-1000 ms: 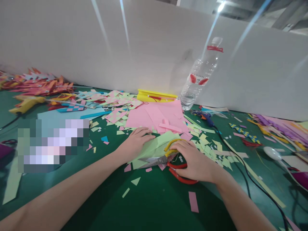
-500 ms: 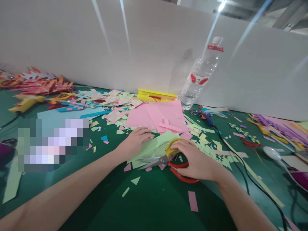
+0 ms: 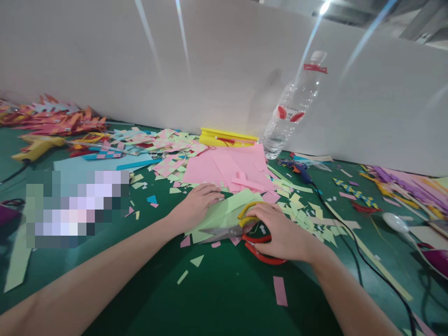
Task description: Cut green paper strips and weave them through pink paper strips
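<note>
My right hand (image 3: pixel 280 228) is closed around the handles of a pair of scissors (image 3: pixel 229 233), one handle yellow and the other red. The scissors' blades point left, a little apart, over the near edge of a light green paper sheet (image 3: pixel 227 210). My left hand (image 3: pixel 196 205) lies on the left part of that sheet with its fingers stretched out, pressing it to the table. Behind both hands is a pink paper sheet (image 3: pixel 199 170) with pink strips on it. Small green and pink scraps are scattered around the sheet.
A clear plastic bottle (image 3: pixel 292 114) stands at the white partition. To its right lies a dark blue glue gun (image 3: pixel 297 170) with a black cord; a yellow glue gun (image 3: pixel 38 147) lies far left. A white spoon (image 3: pixel 395 222) is on the right. A blurred patch hides something at left.
My right hand and the scissors have shifted slightly to the left. My left hand stays in place on the green paper.
</note>
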### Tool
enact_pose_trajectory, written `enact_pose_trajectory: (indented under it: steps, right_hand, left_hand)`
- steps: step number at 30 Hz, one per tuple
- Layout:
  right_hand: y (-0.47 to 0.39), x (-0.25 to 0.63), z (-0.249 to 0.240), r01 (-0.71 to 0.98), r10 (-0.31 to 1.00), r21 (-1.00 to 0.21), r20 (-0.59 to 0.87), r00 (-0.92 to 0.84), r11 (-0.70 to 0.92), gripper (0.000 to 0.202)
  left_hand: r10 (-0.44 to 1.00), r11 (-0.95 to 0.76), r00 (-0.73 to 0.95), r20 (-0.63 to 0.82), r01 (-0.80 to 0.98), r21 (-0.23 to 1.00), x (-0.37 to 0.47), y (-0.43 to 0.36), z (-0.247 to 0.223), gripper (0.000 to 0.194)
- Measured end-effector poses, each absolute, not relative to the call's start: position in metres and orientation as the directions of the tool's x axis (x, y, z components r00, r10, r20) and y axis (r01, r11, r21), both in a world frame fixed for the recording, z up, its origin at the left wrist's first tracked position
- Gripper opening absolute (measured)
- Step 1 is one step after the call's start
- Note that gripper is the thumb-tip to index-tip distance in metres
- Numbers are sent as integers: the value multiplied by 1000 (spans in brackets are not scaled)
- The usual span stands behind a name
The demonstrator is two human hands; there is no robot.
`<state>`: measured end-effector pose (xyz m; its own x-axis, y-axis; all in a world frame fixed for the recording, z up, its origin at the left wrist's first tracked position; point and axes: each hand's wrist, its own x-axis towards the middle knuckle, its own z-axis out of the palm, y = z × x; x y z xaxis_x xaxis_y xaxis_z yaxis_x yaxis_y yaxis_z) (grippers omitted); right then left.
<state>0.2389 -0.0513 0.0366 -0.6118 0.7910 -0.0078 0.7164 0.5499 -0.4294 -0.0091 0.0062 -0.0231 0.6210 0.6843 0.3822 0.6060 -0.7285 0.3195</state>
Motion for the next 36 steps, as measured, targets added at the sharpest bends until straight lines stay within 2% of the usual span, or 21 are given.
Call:
enact_pose_trajectory:
  steps: [12, 20, 36]
  right_hand:
    - [-49, 241, 34, 708, 789, -429, 18, -614, 560, 38]
    - [-53, 235, 34, 720, 795, -409, 22, -606, 560, 34]
    - [-59, 217, 26, 701, 787, -436, 28, -616, 564, 39]
  left_hand:
    - [726, -688, 608, 322, 639, 345, -6, 4, -16, 32]
    - [726, -688, 595, 345, 632, 358, -7, 4, -18, 27]
    - [695, -718, 640, 326, 637, 281, -8, 4, -22, 29]
